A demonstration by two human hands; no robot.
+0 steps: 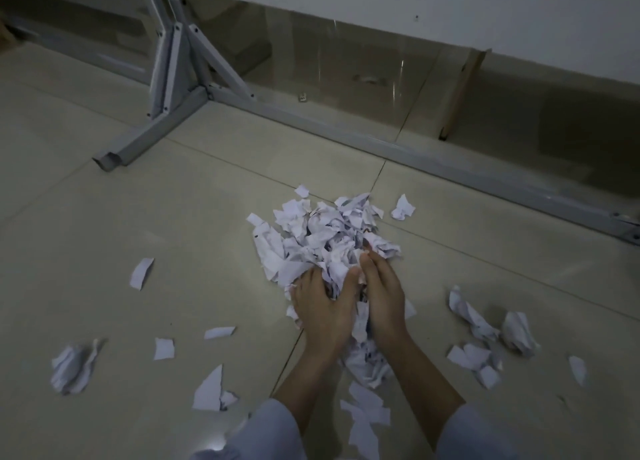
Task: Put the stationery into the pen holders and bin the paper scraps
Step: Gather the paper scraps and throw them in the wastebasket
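– Head view: where's the scrap pile [318,231] from your hands?
– On the floor [173,217], stretching far from them; your left hand [322,307] and right hand [382,296] press its near edge, fingers straight.

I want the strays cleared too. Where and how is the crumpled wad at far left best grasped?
Grip the crumpled wad round its bulky middle, from above: it lies alone and stands up off the floor in folds, so its sides are open to the fingers. The left hand is nearer.
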